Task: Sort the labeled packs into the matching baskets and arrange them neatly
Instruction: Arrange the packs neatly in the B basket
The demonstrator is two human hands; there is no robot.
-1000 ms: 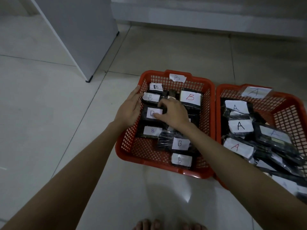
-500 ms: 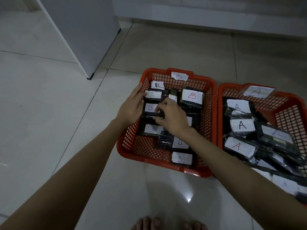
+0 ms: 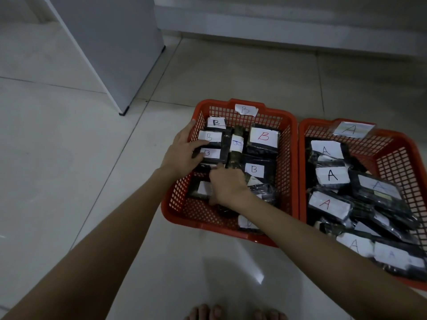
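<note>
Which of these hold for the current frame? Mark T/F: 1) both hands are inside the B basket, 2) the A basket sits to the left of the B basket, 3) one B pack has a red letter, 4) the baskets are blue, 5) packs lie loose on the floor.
1) True: the left hand and the right hand are both in the B basket, on the packs.
2) False: the A basket sits to its right.
3) True: the red B pack lies at the far right of the B basket.
4) False: both are red-orange.
5) False: every visible pack is in a basket; the floor shows none.
</note>
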